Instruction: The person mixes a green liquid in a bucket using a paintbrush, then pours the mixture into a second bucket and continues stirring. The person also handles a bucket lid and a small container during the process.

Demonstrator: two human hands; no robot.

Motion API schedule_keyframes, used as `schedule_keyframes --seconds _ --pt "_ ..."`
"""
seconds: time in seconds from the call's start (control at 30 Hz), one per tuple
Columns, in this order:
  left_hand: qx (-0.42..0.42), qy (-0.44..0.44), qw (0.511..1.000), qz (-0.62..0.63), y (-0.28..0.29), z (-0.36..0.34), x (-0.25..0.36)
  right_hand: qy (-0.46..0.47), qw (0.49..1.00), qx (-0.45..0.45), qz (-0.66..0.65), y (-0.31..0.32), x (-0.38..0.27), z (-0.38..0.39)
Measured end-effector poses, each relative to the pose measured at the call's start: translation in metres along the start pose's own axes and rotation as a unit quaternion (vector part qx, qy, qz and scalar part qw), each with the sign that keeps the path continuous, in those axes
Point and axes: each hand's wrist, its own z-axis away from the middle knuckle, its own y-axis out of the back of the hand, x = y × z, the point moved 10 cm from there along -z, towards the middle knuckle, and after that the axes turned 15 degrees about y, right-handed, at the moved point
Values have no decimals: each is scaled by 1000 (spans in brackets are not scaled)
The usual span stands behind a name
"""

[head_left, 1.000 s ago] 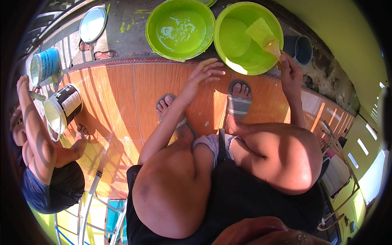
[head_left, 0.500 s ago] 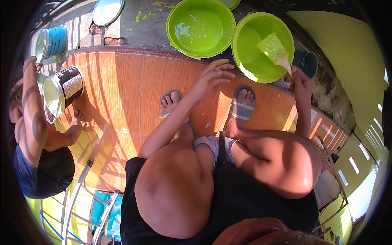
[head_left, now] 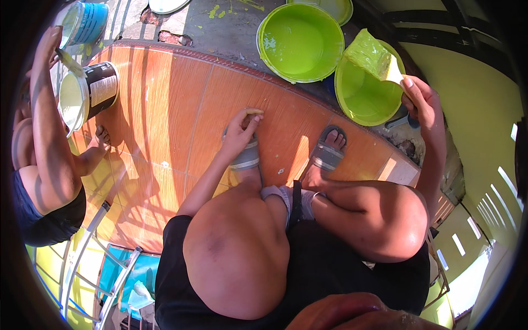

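My right hand (head_left: pixel 423 102) grips the handle of a wide paintbrush (head_left: pixel 369 55). Its bristles are coated in lime-green paint and are raised above a lime-green paint bucket (head_left: pixel 357 107), overlapping its rim in view. Beside that bucket, to the left, stands a second round tub (head_left: pixel 301 44) with lime-green paint inside. My left hand (head_left: pixel 242 131) hangs over my left sandalled foot with its fingers curled in and the thumb close to the index finger. Nothing shows between them.
At the left a co-worker's hand (head_left: pixel 50 44) holds a brush (head_left: pixel 70 63) over a black-and-white paint bucket (head_left: pixel 103 91). A blue bucket (head_left: pixel 91 23) lies behind it. A metal ladder (head_left: pixel 82 258) stands lower left. Orange tiles (head_left: pixel 181 104) end at a rough concrete strip.
My right hand has lifted the paintbrush up and out toward the bucket's far rim. My left hand has drawn back from the buckets, its fingers curling. The view has shifted slightly.
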Motion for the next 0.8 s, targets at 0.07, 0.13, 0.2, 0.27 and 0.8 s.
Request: schedule_keyframes --seconds 0.07,0.13,0.2,0.27,0.8 --pt "21 -11 1000 -14 5 2 -2 97 985 -51 135 -30 -27 -35" --pt "42 -25 998 -31 8 2 -4 222 940 -94 242 -71 -51 -66" --pt "62 -43 996 -47 9 2 -4 252 887 -112 371 -107 -51 -98" --pt "70 -69 991 -90 6 3 -1 272 828 -125 475 -139 -44 -123" --pt "68 -107 985 -115 7 1 3 115 956 -234 138 -140 6 -118"
